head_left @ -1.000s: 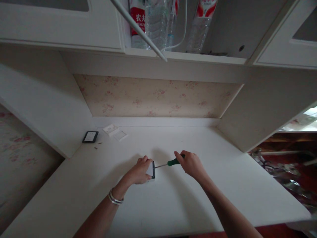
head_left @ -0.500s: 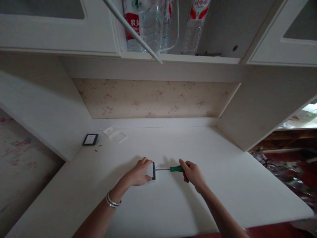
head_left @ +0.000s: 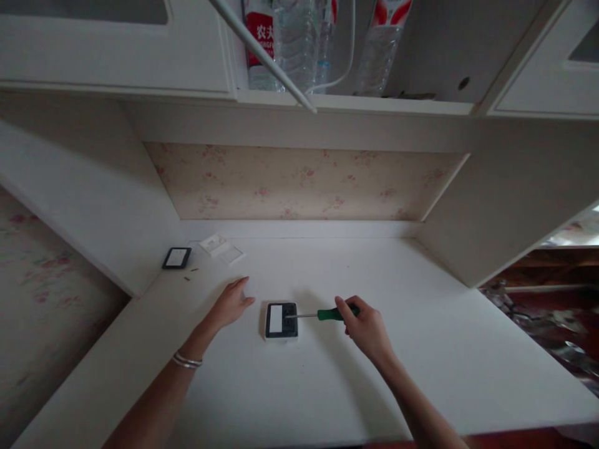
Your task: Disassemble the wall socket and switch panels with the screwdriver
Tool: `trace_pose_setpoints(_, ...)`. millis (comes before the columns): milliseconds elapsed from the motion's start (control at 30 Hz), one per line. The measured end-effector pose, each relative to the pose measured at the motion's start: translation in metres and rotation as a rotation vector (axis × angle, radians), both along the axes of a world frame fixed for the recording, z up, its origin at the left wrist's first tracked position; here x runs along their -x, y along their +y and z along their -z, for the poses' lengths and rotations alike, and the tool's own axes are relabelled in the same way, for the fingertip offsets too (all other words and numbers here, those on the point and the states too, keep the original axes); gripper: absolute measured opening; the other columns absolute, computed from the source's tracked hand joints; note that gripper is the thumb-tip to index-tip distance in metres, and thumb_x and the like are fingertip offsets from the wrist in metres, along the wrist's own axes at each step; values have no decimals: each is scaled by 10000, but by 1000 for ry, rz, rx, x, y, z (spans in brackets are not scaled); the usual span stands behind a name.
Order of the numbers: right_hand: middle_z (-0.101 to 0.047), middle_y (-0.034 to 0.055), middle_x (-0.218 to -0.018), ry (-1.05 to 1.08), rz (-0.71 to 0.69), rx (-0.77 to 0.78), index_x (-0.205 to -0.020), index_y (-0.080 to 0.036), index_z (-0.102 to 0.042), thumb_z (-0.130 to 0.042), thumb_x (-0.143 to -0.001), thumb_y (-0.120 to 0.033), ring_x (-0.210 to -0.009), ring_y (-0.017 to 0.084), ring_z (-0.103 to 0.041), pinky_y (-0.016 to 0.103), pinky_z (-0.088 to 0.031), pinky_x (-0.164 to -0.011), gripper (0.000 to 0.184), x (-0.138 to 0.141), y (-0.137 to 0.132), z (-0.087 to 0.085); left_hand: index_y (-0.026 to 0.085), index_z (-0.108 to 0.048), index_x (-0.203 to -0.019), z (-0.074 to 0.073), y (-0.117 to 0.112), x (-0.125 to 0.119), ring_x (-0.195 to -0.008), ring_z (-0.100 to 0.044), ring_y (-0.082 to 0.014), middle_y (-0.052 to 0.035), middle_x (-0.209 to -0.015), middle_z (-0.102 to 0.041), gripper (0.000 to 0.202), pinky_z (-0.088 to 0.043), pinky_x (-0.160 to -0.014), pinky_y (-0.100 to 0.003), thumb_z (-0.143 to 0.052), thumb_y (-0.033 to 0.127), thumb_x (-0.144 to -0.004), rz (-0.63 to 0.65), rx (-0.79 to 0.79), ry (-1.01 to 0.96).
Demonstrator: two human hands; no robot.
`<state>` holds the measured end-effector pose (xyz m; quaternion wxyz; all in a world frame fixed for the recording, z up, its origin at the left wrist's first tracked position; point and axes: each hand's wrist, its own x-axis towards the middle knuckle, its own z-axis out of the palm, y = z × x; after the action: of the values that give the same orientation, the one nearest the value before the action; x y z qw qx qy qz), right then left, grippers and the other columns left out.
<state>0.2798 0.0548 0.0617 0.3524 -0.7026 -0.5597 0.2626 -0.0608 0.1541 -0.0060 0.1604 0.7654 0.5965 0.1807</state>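
In the head view, a small square switch-like panel [head_left: 276,319] with a white edge, black face and white label lies on the white desk [head_left: 337,380]. My right hand [head_left: 367,327] is wrapped round the green handle of a screwdriver [head_left: 330,313]. Its metal shaft points left, and the tip reaches over the right part of the panel's black face; whether it touches is too small to tell. To the left of the panel, apart from it, my left hand [head_left: 231,302] is open with thumb and fingers spread. Silver bangles circle that wrist.
Toward the back left lie a second black panel with a white label [head_left: 176,257], two small screw-like bits [head_left: 191,274] and white plastic frames [head_left: 222,249]. Plastic bottles [head_left: 297,47] stand in the cabinet overhead, and a white rod [head_left: 264,57] hangs down before it.
My left hand has let go of the panel and moved left, uncovering its face. The screwdriver has shifted left, its tip now over the face instead of at the right edge.
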Motion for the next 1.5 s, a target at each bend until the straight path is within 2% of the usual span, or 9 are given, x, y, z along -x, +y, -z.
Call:
trace_pose_setpoints(200,-673,42,-616,-243,-53,-112,-750,-224,-629,-432,-871,-598,-540,179,-607,255,-372,-528,440,15,1,-10,129,-493,-1286,3,35,25,-1293,-444,-262,-120,-1380,-511,570,-294,-1114,-359,-588,311,-755,51,24,70)
trace_pose_setpoints(333,-688,51,-654,-289,-84,-135,-763,-228,-630,-411,-888,-590,-566,187,-617,259,-375,-548,441,19,0,-11,118,-492,-1291,-2,45,26,-1332,-394,-258,-130,-1429,-451,572,-274,-1126,-361,-589,278,-751,65,29,55)
trace_pose_setpoints(433,-696,52,-672,-271,-99,-128,-759,-229,-627,-400,-896,-586,-568,185,-621,256,-377,-543,445,19,-1,-8,135,-499,-1291,-8,29,13,-1353,-357,-242,-117,-1459,-409,515,-254,-1137,-367,-551,308,-808,69,-27,5)
trace_pose_setpoints(567,-697,57,-676,-276,-99,-136,-761,-222,-626,-397,-900,-585,-554,181,-614,254,-364,-523,452,18,0,-6,215,-516,-1282,-19,-21,-16,-1269,-453,-211,-70,-1349,-527,465,-316,-1105,-358,-522,421,-865,173,-42,-144)
trace_pose_setpoints(667,-689,57,-667,-310,-114,-164,-762,-216,-626,-405,-903,-576,-551,177,-610,253,-365,-537,446,19,-1,-6,257,-477,-1324,-26,-56,-35,-1285,-420,-253,-58,-1396,-471,674,-325,-1093,-379,-694,477,-725,238,47,-161)
trace_pose_setpoints(733,-682,55,-657,-338,-141,-186,-769,-212,-627,-409,-906,-567,-547,175,-606,253,-366,-547,438,21,-3,-7,265,-486,-1316,-28,-68,-44,-1259,-438,-262,-57,-1370,-489,715,-338,-1076,-377,-741,456,-676,229,75,-156)
trace_pose_setpoints(1000,-691,65,-661,-281,-120,-128,-756,-213,-628,-401,-900,-581,-538,182,-613,259,-367,-522,456,26,-5,-6,266,-493,-1321,-29,-63,-52,-1195,-465,-260,-59,-1274,-528,719,-352,-1028,-351,-742,401,-659,225,165,-138)
trace_pose_setpoints(1200,-625,38,-502,-85,-30,27,-726,-221,-614,-395,-869,-612,-466,190,-608,254,-399,-461,471,16,0,14,278,-572,-1199,-33,-58,-55,-1051,-527,-244,-29,-1107,-580,652,-408,-929,-328,-797,369,-593,243,137,-103)
trace_pose_setpoints(1500,-582,-4,-459,78,24,92,-706,-214,-588,-409,-856,-609,-399,158,-582,234,-424,-441,460,12,-1,33,274,-558,-1206,-28,-56,-54,-1049,-529,-238,-25,-1108,-574,651,-407,-935,-328,-787,365,-604,241,123,-105)
